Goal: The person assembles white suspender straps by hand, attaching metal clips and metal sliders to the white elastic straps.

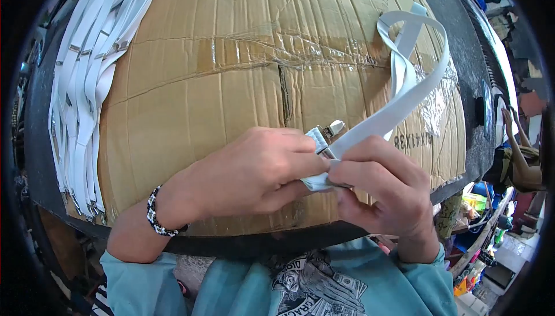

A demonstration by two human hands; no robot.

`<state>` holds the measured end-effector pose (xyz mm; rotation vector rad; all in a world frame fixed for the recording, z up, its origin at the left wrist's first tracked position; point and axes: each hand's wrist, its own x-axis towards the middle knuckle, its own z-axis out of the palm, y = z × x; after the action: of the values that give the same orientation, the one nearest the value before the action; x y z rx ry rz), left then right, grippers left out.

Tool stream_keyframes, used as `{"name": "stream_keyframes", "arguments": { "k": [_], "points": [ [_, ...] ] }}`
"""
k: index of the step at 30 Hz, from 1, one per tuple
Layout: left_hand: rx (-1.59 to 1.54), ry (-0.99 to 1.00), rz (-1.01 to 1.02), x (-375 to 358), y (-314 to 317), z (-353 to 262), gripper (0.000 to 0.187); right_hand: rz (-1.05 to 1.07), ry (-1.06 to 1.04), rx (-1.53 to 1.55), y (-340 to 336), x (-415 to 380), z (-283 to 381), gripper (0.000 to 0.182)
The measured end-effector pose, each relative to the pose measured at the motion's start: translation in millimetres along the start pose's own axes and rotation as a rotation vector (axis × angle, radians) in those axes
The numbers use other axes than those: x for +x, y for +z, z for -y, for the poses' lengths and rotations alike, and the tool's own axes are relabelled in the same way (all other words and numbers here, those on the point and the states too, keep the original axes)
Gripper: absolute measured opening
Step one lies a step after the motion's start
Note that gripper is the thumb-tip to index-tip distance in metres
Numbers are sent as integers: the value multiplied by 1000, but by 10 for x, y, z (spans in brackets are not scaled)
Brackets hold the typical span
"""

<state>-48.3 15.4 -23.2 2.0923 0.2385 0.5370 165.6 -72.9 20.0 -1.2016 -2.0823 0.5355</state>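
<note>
A white elastic strap (370, 120) loops over the right part of the cardboard and runs down between my hands. My left hand (260, 168), with a beaded bracelet at the wrist, is closed on the folded end of the strap. The fingers of my right hand (381, 186) pinch the same strap close beside it. A silver metal clip (334, 128) sticks up just above the fingertips. Part of the strap between the fingers is hidden.
Flattened cardboard (191, 108) with tape covers the dark table (469, 44). A bundle of white straps (87, 90) with metal clips lies along the left edge. At the far right are another person's arms (523, 154) and assorted items.
</note>
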Motion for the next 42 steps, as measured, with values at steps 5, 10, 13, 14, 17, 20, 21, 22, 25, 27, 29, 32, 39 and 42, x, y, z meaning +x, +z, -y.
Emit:
{"name": "stream_keyframes", "arguments": {
  "k": [5, 10, 13, 14, 17, 20, 21, 22, 25, 27, 29, 32, 39, 42],
  "points": [
    [-42, 14, -40, 7, 8, 13, 37, -40, 5, 0, -69, -9, 3, 34],
    [-38, 5, -39, 7, 6, 18, 34, -62, -72, 22, 83, 141, 91, 30],
    [-36, 1, -31, 5, 4, 26, 33, -58, -62, -2, 101, 74, 73, 28],
    [-25, -5, -21, 9, 8, 22, 33, -41, -58, -12, 73, 40, 63, 28],
    [4, 35, -21, 28, 35, 26, 32, 43, -62, -42, -25, -30, 27, 27],
    [-19, 32, -48, 9, 49, 18, 32, -29, -15, -83, -5, -11, 71, 29],
    [-34, 23, -60, 8, 49, 20, 32, -49, -20, -64, 4, 17, 92, 30],
    [-32, 25, -49, 9, 45, 30, 32, -69, -26, -44, 18, 65, 114, 30],
    [-30, 17, -22, -2, 33, 42, 33, -66, -62, -9, 105, 130, 136, 31],
    [-28, 13, -13, 1, 12, 36, 33, -48, -88, -10, 130, 109, 106, 31],
    [-6, 16, -10, 10, 23, 35, 34, -23, -110, -20, 93, -5, 38, 30],
    [-11, 62, -49, 18, 68, 78, 39, -14, -30, -51, 10, -96, -31, 31],
    [21, -50, -19, 26, -42, -21, 43, -119, -20, -15, 58, -16, -12, 28],
    [26, -54, -21, 27, -33, -6, 42, -144, -18, -14, 44, 4, 13, 28]
  ]
}}
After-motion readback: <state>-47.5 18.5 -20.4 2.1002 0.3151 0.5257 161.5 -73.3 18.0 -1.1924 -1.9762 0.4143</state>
